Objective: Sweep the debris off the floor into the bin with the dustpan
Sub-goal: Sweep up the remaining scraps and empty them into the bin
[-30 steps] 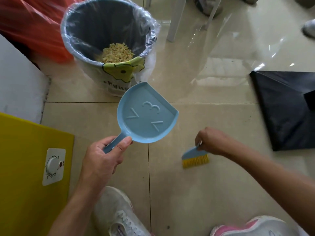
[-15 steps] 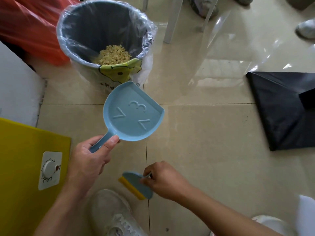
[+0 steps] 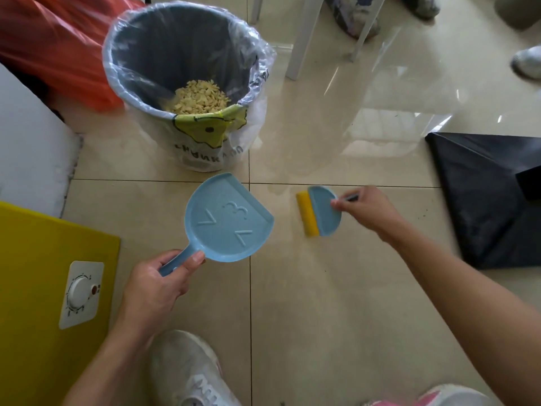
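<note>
My left hand (image 3: 155,291) grips the handle of a light blue dustpan (image 3: 227,219), held above the tiled floor with its pan empty and its open edge toward the right. My right hand (image 3: 367,209) holds a small blue brush with yellow bristles (image 3: 317,210) just right of the dustpan, bristles pointing left toward it. Behind the dustpan stands a blue bin (image 3: 181,54) lined with a clear plastic bag, with a heap of pale yellow debris (image 3: 200,98) at its bottom. A few tiny dark specks lie on the floor near the right (image 3: 421,213).
A yellow box with a white dial (image 3: 44,288) sits at the left, a white block (image 3: 29,142) behind it. An orange bag (image 3: 58,45) lies beside the bin. A black sheet (image 3: 491,200) covers the floor at right. White furniture legs (image 3: 303,36) stand behind. My shoes (image 3: 187,373) are at the bottom.
My right hand swung the brush from near my shoe at the lower middle up and right, to beside the dustpan's open edge. The dustpan stayed in my left hand near the bin.
</note>
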The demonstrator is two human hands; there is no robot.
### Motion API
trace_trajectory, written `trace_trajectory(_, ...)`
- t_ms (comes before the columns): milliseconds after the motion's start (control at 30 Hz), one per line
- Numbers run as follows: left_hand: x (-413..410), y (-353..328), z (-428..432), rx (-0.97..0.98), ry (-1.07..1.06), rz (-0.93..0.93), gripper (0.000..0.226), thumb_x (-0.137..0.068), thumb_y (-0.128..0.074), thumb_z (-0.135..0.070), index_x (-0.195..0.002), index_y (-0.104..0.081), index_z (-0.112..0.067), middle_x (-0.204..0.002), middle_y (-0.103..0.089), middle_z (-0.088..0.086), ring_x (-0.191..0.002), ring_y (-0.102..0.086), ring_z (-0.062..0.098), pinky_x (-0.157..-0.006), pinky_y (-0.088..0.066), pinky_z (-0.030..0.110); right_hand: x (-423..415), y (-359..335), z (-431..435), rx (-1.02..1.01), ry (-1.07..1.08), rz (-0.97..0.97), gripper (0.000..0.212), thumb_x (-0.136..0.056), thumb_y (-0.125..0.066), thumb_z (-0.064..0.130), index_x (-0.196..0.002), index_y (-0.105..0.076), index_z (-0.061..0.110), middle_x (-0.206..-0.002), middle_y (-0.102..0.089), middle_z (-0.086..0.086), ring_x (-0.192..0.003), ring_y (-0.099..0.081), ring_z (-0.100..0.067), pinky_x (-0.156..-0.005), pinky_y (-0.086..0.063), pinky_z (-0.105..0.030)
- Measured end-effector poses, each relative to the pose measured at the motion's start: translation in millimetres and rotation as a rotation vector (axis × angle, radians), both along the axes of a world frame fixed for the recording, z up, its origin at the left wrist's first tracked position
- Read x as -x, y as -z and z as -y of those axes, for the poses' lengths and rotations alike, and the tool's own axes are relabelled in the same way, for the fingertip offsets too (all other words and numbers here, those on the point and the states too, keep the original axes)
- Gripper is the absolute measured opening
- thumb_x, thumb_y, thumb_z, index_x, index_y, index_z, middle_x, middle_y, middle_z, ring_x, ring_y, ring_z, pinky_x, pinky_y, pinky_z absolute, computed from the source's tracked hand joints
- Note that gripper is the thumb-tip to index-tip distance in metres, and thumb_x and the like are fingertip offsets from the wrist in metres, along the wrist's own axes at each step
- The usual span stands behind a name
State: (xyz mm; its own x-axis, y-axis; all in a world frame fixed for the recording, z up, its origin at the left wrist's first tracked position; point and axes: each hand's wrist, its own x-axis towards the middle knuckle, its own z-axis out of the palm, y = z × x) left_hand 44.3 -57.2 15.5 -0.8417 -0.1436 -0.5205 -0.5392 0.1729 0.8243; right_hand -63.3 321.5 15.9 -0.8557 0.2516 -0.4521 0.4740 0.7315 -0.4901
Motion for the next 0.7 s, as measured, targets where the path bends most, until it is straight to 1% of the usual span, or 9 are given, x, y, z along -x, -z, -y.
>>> trace_trajectory(67,1,2,4,0.019,-0.025,0.02,0.036,-0.086,-0.073,-0.042,-0.09,-0.076,-0.006,-0.055,-0.033,0.0,-0.042,-0.026,0.009,-0.044,-0.022,0.02,26,-11,9,-0.147,-0.148,-0.132,0.019,-0.089,-0.071,0.03,-0.098,-0.081,0.016,-0.077,-0.073,-0.007,-0.07,-0.063,-0.019,-0.06,-0.044,-0.029)
trace_trajectory(133,3,1,10,0.035,-0.025,0.034,0.032,-0.088,-0.072,-0.038,-0.091,-0.076,-0.007,-0.053,-0.034,-0.002,-0.042,-0.027,0.009,-0.043,-0.023,0.019,41,-13,20,-0.318,-0.297,-0.241,0.021,-0.092,-0.065,0.026,-0.105,-0.079,0.017,-0.086,-0.073,-0.015,-0.079,-0.066,-0.032,-0.068,-0.051,-0.034)
trace_trajectory(233,3,8,15,0.033,-0.03,0.054,0.034,-0.085,-0.072,-0.043,-0.091,-0.078,-0.01,-0.052,-0.034,-0.005,-0.041,-0.027,0.009,-0.043,-0.022,0.018,22,7,30,-0.561,-0.57,-0.248,0.016,-0.092,-0.06,0.02,-0.096,-0.075,0.02,-0.082,-0.068,-0.017,-0.074,-0.065,-0.039,-0.06,-0.044,-0.034)
trace_trajectory(300,2,14,13,0.032,-0.012,0.078,0.038,-0.082,-0.072,-0.047,-0.092,-0.078,-0.011,-0.049,-0.034,-0.007,-0.04,-0.027,0.008,-0.042,-0.022,0.017,-12,22,33,-0.599,-0.753,-0.254,0.006,-0.084,-0.067,0.013,-0.079,-0.065,0.015,-0.066,-0.062,-0.013,-0.058,-0.062,-0.036,-0.049,-0.038,-0.031)
trace_trajectory(333,1,18,10,0.04,0.01,0.097,0.038,-0.083,-0.072,-0.046,-0.093,-0.078,-0.009,-0.048,-0.034,-0.008,-0.039,-0.028,0.007,-0.041,-0.022,0.018,-30,27,31,-0.582,-0.784,-0.255,0.015,-0.081,-0.072,0.012,-0.074,-0.06,0.015,-0.059,-0.058,-0.011,-0.05,-0.058,-0.033,-0.045,-0.034,-0.03)
trace_trajectory(400,-1,23,2,0.062,0.06,0.136,0.037,-0.087,-0.074,-0.036,-0.095,-0.076,0.0,-0.05,-0.035,-0.006,-0.038,-0.028,0.005,-0.037,-0.025,0.017,-59,29,27,-0.575,-0.78,-0.242,0.021,-0.082,-0.075,0.017,-0.073,-0.056,0.017,-0.054,-0.055,-0.006,-0.046,-0.055,-0.032,-0.043,-0.028,-0.03)
trace_trajectory(467,-2,27,-7,0.077,0.109,0.164,0.033,-0.09,-0.075,-0.029,-0.093,-0.074,0.004,-0.054,-0.036,-0.002,-0.039,-0.031,0.006,-0.038,-0.028,0.016,-81,24,21,-0.576,-0.755,-0.229,0.015,-0.087,-0.072,0.024,-0.079,-0.06,0.019,-0.057,-0.058,-0.005,-0.051,-0.058,-0.033,-0.043,-0.033,-0.03)
trace_trajectory(600,-5,38,-20,0.127,0.211,0.239,0.023,-0.088,-0.076,-0.037,-0.089,-0.08,-0.014,-0.051,-0.046,-0.006,-0.049,-0.043,0.012,-0.056,-0.038,0.026,-95,1,8,-0.465,-0.574,-0.316,0.012,-0.089,-0.073,0.028,-0.1,-0.074,0.023,-0.074,-0.074,-0.005,-0.064,-0.069,-0.034,-0.048,-0.053,-0.037)
trace_trajectory(700,-7,44,-29,0.166,0.247,0.303,0.018,-0.087,-0.076,-0.037,-0.087,-0.079,-0.019,-0.048,-0.051,-0.009,-0.049,-0.048,0.01,-0.057,-0.041,0.026,-78,-10,-7,-0.536,-0.452,-0.312,0.018,-0.096,-0.061,0.031,-0.104,-0.072,0.02,-0.072,-0.072,-0.009,-0.066,-0.067,-0.036,-0.053,-0.048,-0.038)
